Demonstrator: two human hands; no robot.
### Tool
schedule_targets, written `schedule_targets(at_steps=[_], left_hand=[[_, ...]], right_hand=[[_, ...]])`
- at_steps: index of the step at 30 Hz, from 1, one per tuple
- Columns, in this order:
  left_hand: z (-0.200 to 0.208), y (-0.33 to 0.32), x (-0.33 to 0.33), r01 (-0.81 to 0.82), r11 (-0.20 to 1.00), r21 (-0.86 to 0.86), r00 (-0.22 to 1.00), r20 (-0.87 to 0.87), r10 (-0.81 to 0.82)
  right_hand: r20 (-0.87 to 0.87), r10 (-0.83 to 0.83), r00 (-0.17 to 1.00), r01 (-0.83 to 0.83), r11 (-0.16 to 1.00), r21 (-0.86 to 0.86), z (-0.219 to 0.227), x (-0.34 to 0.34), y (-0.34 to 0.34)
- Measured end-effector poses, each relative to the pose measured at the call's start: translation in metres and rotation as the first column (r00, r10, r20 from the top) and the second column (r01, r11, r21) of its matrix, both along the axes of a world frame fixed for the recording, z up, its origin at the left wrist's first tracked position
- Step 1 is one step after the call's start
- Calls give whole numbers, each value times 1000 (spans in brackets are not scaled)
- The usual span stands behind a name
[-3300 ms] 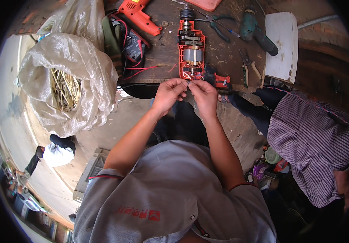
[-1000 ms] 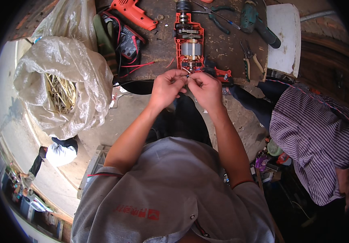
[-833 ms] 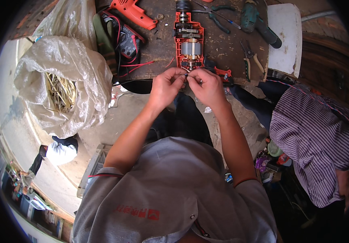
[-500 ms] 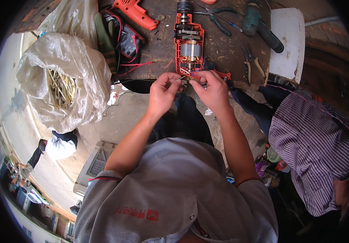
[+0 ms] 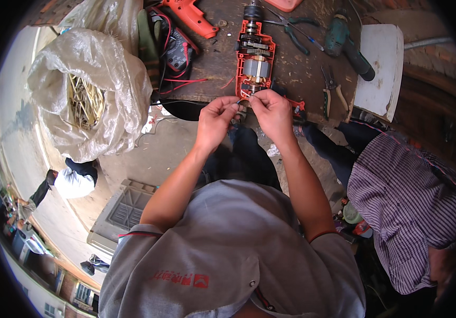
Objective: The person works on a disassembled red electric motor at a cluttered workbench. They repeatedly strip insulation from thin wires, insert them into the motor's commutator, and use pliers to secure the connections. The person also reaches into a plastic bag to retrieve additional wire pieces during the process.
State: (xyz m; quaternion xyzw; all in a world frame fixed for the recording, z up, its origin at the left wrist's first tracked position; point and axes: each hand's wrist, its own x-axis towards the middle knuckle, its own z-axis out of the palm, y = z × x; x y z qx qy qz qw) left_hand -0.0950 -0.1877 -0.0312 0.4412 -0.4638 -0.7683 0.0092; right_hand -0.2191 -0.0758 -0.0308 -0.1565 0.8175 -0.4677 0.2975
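An opened electric drill [image 5: 257,68] lies on the bench with its chuck pointing away from me; the orange half-shell shows gears, a motor and wires. At its near end, my left hand [image 5: 216,122] pinches a thin dark wire between thumb and forefinger. My right hand [image 5: 274,112] is closed in a pinch just beside it, at the wires by the bench's front edge. What lies between its fingertips is too small to make out. Both hands partly hide the drill's handle end.
An orange shell half [image 5: 193,18] and a multimeter [image 5: 177,53] with red leads lie left of the drill. Pliers [image 5: 297,38], cutters [image 5: 327,95] and a green cordless drill [image 5: 342,40] lie right. A plastic sack [image 5: 127,124] stands left; a person in a checked shirt [image 5: 397,196] is close right.
The view has shifted a little, so the bench things appear farther right and lower. My right fingertips have moved up over the drill's near end, covering wires that showed before.
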Motion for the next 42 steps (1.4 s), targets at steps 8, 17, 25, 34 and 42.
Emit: schedule_targets(at_steps=[8,17,25,34,42], left_hand=[[-9,-2,-4,-48,992,-114,997,-69,41],[-21,-22,-40,26,925,-379,998,-49,-49],[-37,-24,-44,15,949,-314,996,-76,-40],[-36,-26,-45,16,961,-275,995,-90,-42],[-28,-24,-42,8,968,-252,996,-85,-31]], right_hand=[[-216,125,968,-90,982,165,14,5,-4],[-208,115,971,-80,982,171,8,8,-7],[-364,172,915,-89,968,234,11,10,-13],[-247,31,969,-7,995,97,26,8,2],[99,-177,979,197,950,-241,33,-11,46]])
